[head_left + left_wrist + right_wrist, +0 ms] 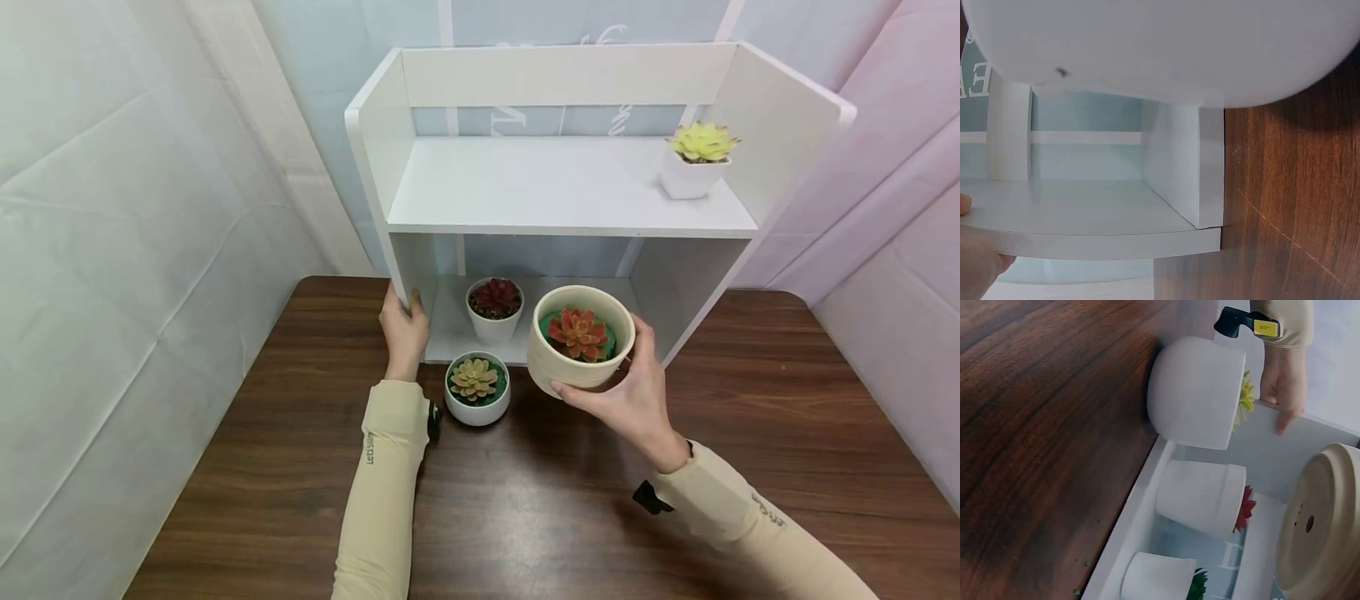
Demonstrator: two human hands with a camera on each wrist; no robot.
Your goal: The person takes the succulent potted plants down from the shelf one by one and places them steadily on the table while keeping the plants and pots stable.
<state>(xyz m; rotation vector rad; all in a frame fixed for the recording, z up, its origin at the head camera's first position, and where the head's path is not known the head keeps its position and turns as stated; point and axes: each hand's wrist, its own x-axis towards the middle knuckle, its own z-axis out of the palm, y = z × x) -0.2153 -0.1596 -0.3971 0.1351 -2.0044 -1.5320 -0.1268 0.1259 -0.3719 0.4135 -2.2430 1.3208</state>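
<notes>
My right hand (pixel 633 400) grips a cream plant pot (pixel 551 367) with an orange-red succulent (pixel 579 333), thumb low on its front and fingers round its right side. The pot is tilted and lifted in front of the lower shelf; its underside with a drain hole shows in the right wrist view. My left hand (pixel 405 332) pinches the front edge of the left side panel (pixel 375 175) of a white desk shelf, thumb inside. Next to that wrist, a round white pot (pixel 477 414) with a pale yellow-green succulent (pixel 474 379) stands on the table.
On the lower shelf (pixel 447 333) sits a white pot (pixel 495 327) with a dark red succulent. Another white pot (pixel 1157 577) with a green plant stands beside it, hidden in the head view. A small white pot (pixel 692 179) with a yellow succulent stands at the upper shelf's right end.
</notes>
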